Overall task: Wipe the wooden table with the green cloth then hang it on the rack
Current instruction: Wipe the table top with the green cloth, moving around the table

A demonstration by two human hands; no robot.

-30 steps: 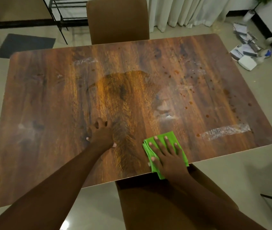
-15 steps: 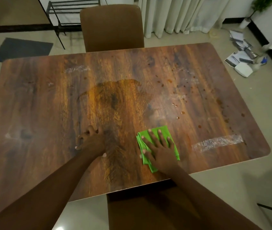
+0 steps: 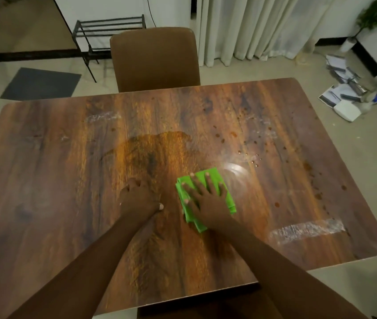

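Note:
A folded green cloth (image 3: 225, 195) lies flat on the wooden table (image 3: 45, 180), a little right of its middle. My right hand (image 3: 206, 199) presses down on the cloth with fingers spread. My left hand (image 3: 138, 199) rests beside it on the bare wood, fingers curled under, holding nothing. A wet patch (image 3: 157, 148) darkens the wood just beyond both hands. Small drops (image 3: 252, 141) dot the right half of the table. A black metal rack (image 3: 109, 26) stands on the floor behind the far chair.
A brown chair (image 3: 155, 58) is pushed in at the far side, and another chair back shows at the near edge. Tape residue (image 3: 307, 230) marks the table's right front. Papers and a white box (image 3: 346, 102) lie on the floor at right. A dark mat (image 3: 40, 84) lies at left.
My right hand has slid the cloth away from the near edge toward the table's middle. My left hand has stayed beside it. The camera view has shifted forward.

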